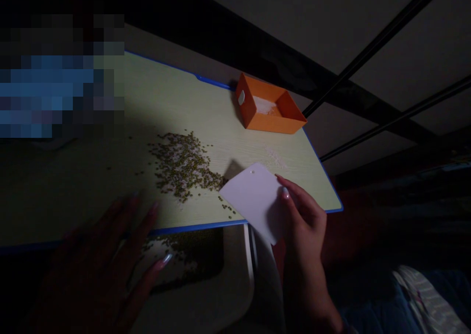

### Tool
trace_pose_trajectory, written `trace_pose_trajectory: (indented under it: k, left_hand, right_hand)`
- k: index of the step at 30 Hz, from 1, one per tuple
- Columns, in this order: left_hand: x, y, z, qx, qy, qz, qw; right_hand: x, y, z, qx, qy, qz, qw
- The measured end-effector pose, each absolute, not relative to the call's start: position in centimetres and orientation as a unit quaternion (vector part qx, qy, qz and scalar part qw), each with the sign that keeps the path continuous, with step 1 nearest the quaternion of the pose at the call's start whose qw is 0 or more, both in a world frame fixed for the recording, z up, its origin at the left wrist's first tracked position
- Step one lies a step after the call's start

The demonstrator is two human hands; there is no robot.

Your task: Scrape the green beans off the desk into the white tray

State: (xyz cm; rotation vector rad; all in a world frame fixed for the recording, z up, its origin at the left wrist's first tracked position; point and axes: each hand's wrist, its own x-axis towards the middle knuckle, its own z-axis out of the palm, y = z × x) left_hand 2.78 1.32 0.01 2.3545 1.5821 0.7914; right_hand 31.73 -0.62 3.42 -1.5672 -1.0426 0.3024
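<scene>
While our right hand pinches a white card between thumb and fingers, our left hand spreads its fingers loosely in deep shadow over the near edge of the counter, its thumb out past that edge. We hold the card tilted above the near edge, toward the near right corner; a small hole shows close to its far corner, and its left corner meets the end of a loose pile of green beans mixed with pale grains. We cannot tell whether the card also touches the counter. The pile spreads around the middle of the counter, with a few strays toward the near edge and off to the left. At the far right corner we have an orange box with white grains on its floor, and between it and our card lies a thin scatter of the same pale stuff. Below the near edge, partly under it, sits a white tray with more green beans inside. Beyond the right edge, lower down, we see striped cloth beside dark blue fabric.
</scene>
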Motion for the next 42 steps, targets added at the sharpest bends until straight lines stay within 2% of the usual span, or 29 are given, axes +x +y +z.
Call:
trace_pose_trajectory:
  k: [8,31,35,39,42]
  left_hand:
    - [2.5,1.1,-0.1,0.785,0.547,0.273,0.104]
    - [2.5,1.2,-0.1,0.792,0.543,0.255,0.111]
    - [2.2,1.1,-0.3,0.795,0.535,0.268,0.097]
    - [2.2,1.0,-0.3,0.797,0.531,0.272,0.097]
    - [2.3,1.0,-0.3,0.796,0.529,0.275,0.104]
  right_hand:
    - [30.2,-0.6,3.3,-0.643,-0.460,0.188,0.582]
    - [29.5,-1.2,3.4,-0.612,-0.488,0.258,0.566]
    - [30.1,-0.9,3.2,-0.594,-0.459,0.263,0.605]
    - [31.4,0.5,2.8,-0.565,-0.389,0.207,0.698]
    - [31.8,1.2,2.6,-0.555,-0.370,0.181,0.722]
